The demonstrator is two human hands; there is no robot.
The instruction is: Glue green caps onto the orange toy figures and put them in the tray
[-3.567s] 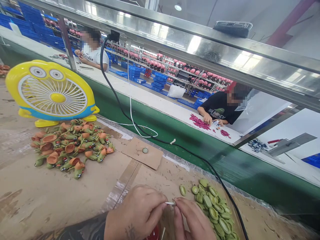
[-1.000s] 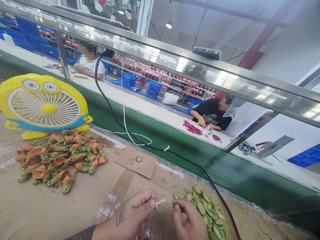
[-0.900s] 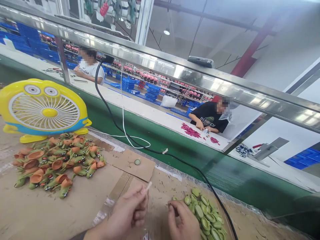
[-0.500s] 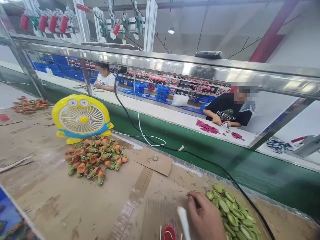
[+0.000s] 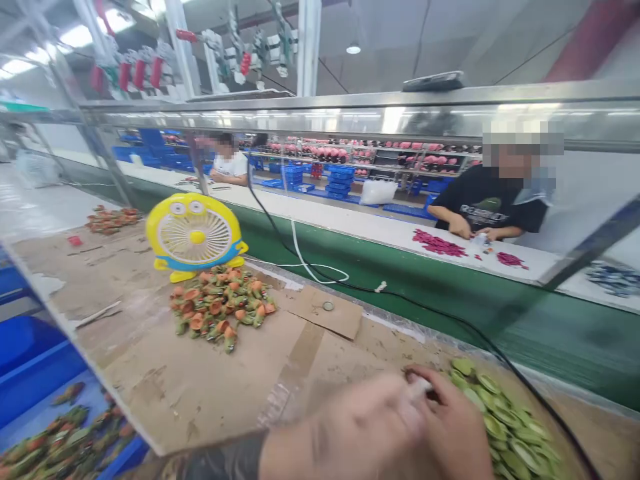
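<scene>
My left hand (image 5: 367, 417) reaches in from the lower left across the cardboard and meets my right hand; motion smears its fingers. My right hand (image 5: 457, 423) has thumb and fingers curled in a pinch. Between the two hands shows a small whitish thing (image 5: 421, 385), too blurred to name, and I cannot tell which hand has it. Just right of my right hand lies a heap of green oval plastic-looking pieces (image 5: 505, 417). Farther left, a pile of small orange-and-green parts (image 5: 220, 303) rests on the cardboard.
A yellow fan (image 5: 197, 233) stands behind the orange-and-green pile. A black cable (image 5: 430, 307) runs along the back edge. Blue bins (image 5: 45, 373) with parts sit at lower left. Across the green-sided bench (image 5: 320, 253), a person in black (image 5: 487, 203) handles pink pieces.
My left hand has come into view and joined my right hand. The white stick-like thing and red cup seen at the bottom are out of sight. The view has swung left.
</scene>
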